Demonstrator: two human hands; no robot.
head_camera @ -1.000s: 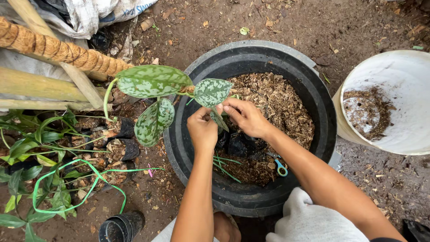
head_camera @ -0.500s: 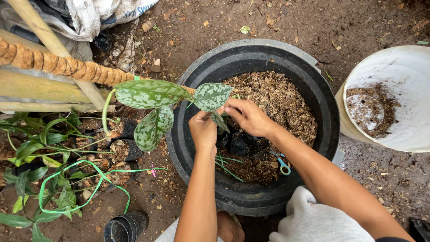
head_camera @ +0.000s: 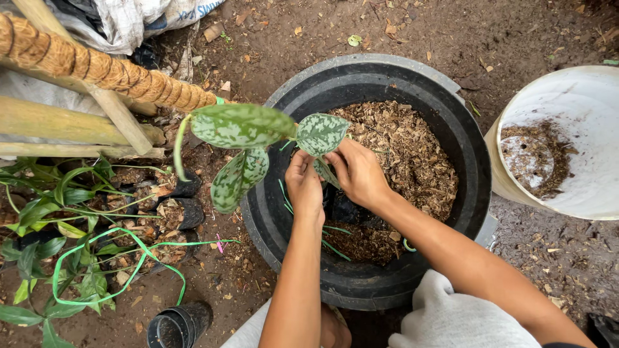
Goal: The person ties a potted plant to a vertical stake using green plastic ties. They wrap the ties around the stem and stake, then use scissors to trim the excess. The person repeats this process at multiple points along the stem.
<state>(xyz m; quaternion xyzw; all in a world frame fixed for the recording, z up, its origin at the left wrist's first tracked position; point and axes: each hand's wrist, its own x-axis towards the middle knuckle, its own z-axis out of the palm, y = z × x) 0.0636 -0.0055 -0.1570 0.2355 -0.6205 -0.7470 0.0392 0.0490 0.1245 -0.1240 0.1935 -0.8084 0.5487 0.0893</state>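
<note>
we look down on our two bare hands meeting over a big black tub [head_camera: 271, 219], round, smooth-walled plastic, at the centre of the scene. our left hand [head_camera: 304, 183] and right hand [head_camera: 356, 173] are drawn close together, fingers curled and pinching the stem of a cutting [head_camera: 248, 138] whose broad, oval leaves are matt green, mottled with silver; the leaves fan out toward 9 o'clock over the tub's rim. the pinch point sits at the tub's middle, above a small black pot [head_camera: 345, 209] that the hands largely hide. coarse brown bark chips [head_camera: 412, 154], dry and flaky, fill the tub's 2 o'clock side. thin green ties [head_camera: 335, 248] lie on the chips near our wrists. at 3 o'clock stands a white bucket [head_camera: 580, 187], soil-smeared inside. at 10 o'clock a pole wrapped in rough coir rope [head_camera: 97, 67] leans across bamboo slats [head_camera: 64, 119]. at 8 o'clock, small black nursery pots [head_camera: 184, 212] and leafy seedlings [head_camera: 45, 219] crowd bare, crumbly earth [head_camera: 529, 38], looped by a green strap [head_camera: 116, 258]. grey cloth [head_camera: 451, 319] covers our knee at 6 o'clock.
</note>
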